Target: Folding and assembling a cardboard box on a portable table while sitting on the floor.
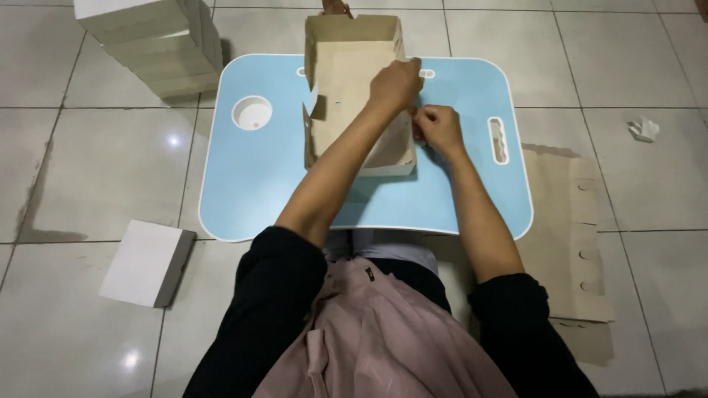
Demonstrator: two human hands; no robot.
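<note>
Brown cardboard is pinched in both hands: the left hand [396, 83] grips the right wall of the half-folded box [358, 99] lying on the blue lap table [258, 177], while the right hand [436, 127] nips a flap at that wall. Side-folding looks underway; tucking the flap likely needs a firm press. Finished white boxes [158, 44] stack far left, one [147, 262] lies near left, flat sheets [571, 236] wait right, nothing blocking.

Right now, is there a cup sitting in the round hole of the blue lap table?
No, the round hole in the blue lap table holds nothing, while both hands work on the cardboard box further right.
</note>
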